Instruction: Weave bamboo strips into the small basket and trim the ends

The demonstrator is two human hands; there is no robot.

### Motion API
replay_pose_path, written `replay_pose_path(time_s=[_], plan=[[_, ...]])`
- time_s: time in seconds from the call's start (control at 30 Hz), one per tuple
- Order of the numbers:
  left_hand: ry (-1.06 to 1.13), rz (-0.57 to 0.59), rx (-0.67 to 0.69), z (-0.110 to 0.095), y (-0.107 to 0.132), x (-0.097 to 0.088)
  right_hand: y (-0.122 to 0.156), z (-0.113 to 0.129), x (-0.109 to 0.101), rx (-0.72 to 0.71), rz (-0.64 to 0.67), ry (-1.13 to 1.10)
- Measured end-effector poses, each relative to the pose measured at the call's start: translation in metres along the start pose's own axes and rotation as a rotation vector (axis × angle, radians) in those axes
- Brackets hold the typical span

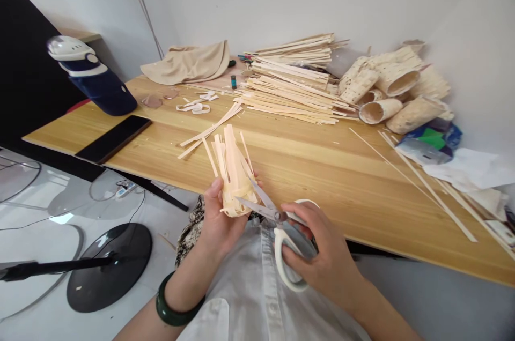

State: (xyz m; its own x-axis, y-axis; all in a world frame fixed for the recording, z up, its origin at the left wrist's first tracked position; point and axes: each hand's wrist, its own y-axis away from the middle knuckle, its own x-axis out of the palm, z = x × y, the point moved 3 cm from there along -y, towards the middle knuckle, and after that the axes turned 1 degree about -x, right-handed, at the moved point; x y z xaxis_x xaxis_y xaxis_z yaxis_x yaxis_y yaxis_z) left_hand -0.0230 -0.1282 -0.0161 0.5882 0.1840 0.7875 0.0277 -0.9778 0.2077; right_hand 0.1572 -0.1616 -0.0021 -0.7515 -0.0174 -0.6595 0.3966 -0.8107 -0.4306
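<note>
My left hand [219,217] is wrapped round a small woven piece [232,191] of pale flat strips, with loose strip ends standing up from it, just over the table's front edge. In my right hand [316,244] is a pair of white-handled scissors [277,216], thumb and fingers through the loops. The scissor blades are spread apart, their tips at the lower right side of the woven piece. Whether a strip lies between the blades I cannot tell. Part of the left fingers is hidden behind the weaving.
Behind are loose strips [209,129], stacked strip bundles [289,91], bark-like tubes [380,110], a beige cloth [189,62] and a thread spool [233,82]. A dark phone [115,138] and a blue bottle [102,89] stand left. Long thin strips [430,188] lie right. A round black base [109,266] is on the floor.
</note>
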Motion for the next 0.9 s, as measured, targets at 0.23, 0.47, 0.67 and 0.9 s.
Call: replay_pose_path(time_s=[0.23, 0.47, 0.67, 0.9], plan=[[-0.015, -0.069, 0.172, -0.004, 0.003, 0.001, 0.001, -0.004, 0.008, -0.078, -0.030, 0.044], [0.013, -0.035, 0.155, -0.006, 0.006, 0.004, 0.001, -0.011, 0.009, -0.125, 0.083, -0.005], [0.035, -0.049, 0.100, -0.001, 0.004, 0.003, -0.001, -0.017, 0.007, -0.245, 0.092, 0.078], [0.025, -0.075, 0.042, 0.004, 0.003, -0.002, 0.002, -0.017, 0.007, -0.262, 0.087, 0.137]])
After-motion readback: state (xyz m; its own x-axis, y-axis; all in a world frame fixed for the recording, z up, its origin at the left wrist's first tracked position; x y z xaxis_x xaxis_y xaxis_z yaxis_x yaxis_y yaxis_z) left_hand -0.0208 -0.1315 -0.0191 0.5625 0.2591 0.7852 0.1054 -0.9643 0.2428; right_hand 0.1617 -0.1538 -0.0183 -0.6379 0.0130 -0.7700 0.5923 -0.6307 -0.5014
